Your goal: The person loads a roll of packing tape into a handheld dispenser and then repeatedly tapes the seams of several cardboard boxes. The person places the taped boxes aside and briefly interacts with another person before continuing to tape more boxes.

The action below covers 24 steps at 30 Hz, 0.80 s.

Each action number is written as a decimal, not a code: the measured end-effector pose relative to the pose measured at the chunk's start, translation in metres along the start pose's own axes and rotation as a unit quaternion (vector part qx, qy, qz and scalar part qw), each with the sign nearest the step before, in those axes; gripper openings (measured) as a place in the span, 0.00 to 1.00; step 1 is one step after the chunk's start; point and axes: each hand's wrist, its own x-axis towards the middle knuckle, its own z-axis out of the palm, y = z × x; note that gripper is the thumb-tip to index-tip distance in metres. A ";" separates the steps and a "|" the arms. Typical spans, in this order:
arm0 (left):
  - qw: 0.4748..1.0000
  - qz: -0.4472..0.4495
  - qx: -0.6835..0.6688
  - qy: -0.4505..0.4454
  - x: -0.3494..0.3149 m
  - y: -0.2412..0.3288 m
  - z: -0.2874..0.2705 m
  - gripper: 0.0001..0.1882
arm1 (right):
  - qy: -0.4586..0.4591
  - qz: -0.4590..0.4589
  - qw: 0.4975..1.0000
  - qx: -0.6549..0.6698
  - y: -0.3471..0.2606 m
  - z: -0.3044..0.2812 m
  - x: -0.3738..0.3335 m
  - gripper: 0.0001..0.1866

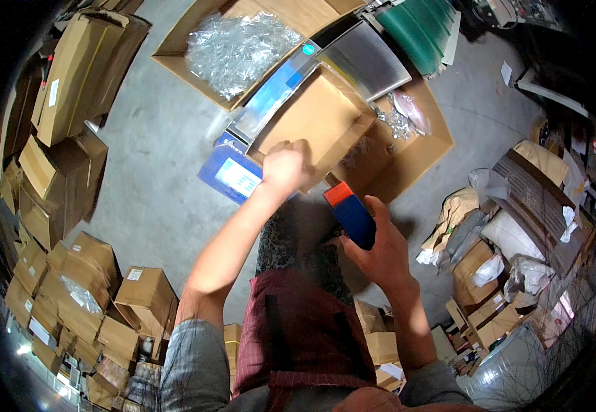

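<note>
My right hand (386, 253) grips a small dark blue box with an orange-red end (356, 223), fingers along one side and thumb on the other. It is tilted, its orange end toward the shallow cardboard box (315, 113) in front of me. My left hand (285, 168) is closed at that box's near left wall, fingers curled; whatever they hold is hidden. Only bare brown cardboard shows inside the box. Under its left side, a blue carton with a white label (237, 177) sticks out.
A large carton full of clear plastic pieces (239, 51) stands far left. Another open carton (414, 154) with crumpled plastic is to the right. Behind are a metal plate (366, 58) and a green belt (418, 31). Stacked cartons (147, 295) line the left; cardboard and bags (511, 233) lie right.
</note>
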 end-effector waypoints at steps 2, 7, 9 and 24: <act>0.994 -0.087 -0.032 -0.061 -0.005 0.034 -0.028 0.21 | 0.029 -0.016 0.999 -0.013 0.007 0.003 -0.001 0.42; 0.994 -0.066 0.032 -0.078 -0.035 0.042 0.036 0.20 | 0.040 -0.031 0.999 -0.018 0.002 0.005 -0.001 0.38; 0.997 -0.072 -0.005 -0.011 -0.030 0.034 0.063 0.19 | 0.025 -0.037 0.999 -0.028 0.000 0.001 -0.004 0.37; 0.983 -0.062 -0.149 0.086 -0.172 0.186 -0.109 0.21 | 0.042 -0.308 0.943 -0.120 0.001 -0.117 -0.196 0.37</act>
